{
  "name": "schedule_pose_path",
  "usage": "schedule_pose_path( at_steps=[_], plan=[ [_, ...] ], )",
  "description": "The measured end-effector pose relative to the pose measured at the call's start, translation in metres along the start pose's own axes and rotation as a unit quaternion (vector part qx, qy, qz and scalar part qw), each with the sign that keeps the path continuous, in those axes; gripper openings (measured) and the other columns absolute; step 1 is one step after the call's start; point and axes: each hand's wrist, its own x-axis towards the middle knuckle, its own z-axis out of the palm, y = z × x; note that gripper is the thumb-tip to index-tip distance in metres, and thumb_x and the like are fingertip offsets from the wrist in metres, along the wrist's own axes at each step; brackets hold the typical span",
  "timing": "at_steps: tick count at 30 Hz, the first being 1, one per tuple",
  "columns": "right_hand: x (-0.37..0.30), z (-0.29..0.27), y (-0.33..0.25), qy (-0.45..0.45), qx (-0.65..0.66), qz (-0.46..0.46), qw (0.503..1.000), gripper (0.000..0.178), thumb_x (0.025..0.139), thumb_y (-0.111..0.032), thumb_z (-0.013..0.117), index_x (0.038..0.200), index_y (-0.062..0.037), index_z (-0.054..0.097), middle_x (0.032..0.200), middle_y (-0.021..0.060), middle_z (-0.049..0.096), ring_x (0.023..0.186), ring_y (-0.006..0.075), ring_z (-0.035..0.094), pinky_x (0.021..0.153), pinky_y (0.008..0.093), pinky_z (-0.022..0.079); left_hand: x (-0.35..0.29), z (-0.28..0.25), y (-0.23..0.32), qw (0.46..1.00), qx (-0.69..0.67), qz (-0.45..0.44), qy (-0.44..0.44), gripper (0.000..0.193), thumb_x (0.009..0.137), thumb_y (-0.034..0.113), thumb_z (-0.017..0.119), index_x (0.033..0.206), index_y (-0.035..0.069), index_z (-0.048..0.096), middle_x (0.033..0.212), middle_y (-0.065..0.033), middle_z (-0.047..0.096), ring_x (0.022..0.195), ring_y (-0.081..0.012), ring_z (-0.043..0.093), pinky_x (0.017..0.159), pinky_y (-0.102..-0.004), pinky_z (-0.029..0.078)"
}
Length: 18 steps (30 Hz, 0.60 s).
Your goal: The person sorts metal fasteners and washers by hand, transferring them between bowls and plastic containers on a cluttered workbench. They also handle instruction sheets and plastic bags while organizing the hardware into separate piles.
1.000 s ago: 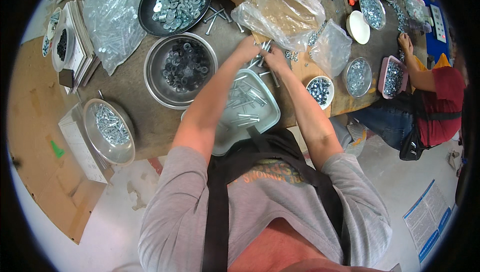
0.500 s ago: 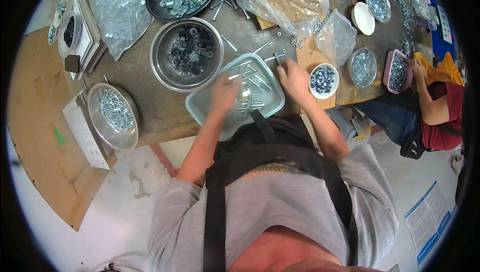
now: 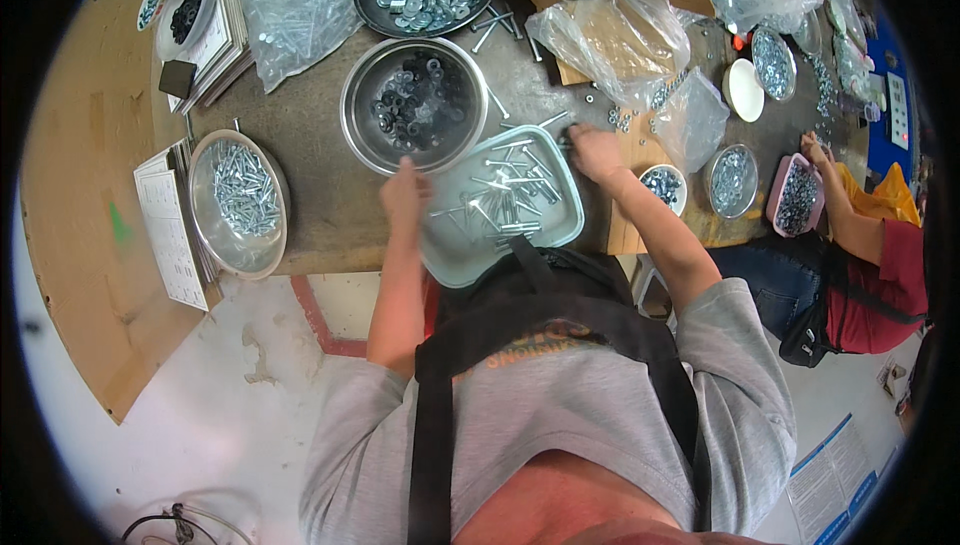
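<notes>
Both hands have been drawn apart since earlier: the left hand (image 3: 405,195) now rests, seemingly closed, on the pale rectangular plastic tray (image 3: 572,213) of bolts, the right hand (image 3: 597,153) loosely curled at its far right corner.

Workbench (image 3: 320,190) (bowls, tray, bags)

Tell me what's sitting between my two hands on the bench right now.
In the head view, the pale rectangular tray of loose bolts lies between the left hand and the right hand.
</notes>
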Motion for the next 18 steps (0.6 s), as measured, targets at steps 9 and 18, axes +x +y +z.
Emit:
schedule_pose_path(
  at_steps=[9,18],
  plan=[
    [0.01,-0.065,-0.053,-0.07,0.251,0.07,0.963,0.027,0.066,-0.023,0.064,0.085,-0.0039,0.061,0.074,0.0127,0.063,0.072,0.0311,0.061,0.065,0.0395,0.047,0.067,-0.048,-0.009,0.999,0.003,0.038,0.031,0.03,0.077,0.025,0.065,0.086,-0.003,0.058,0.078,-0.0102,0.062,0.069,-0.0147,0.059,0.061,-0.0286,0.048],
    [0.204,-0.022,-0.08,-0.014,0.118,0.169,0.978,0.095,0.063,-0.043,0.073,0.139,-0.0138,0.024,0.141,0.0298,0.016,0.125,0.0423,0.032,0.097,0.0441,0.037,0.099,-0.171,0.014,0.985,0.038,0.132,0.102,0.019,0.085,0.018,0.054,0.085,-0.001,0.056,0.069,-0.0018,0.057,0.055,-0.0077,0.05,0.046,-0.0207,0.041]
  ],
)
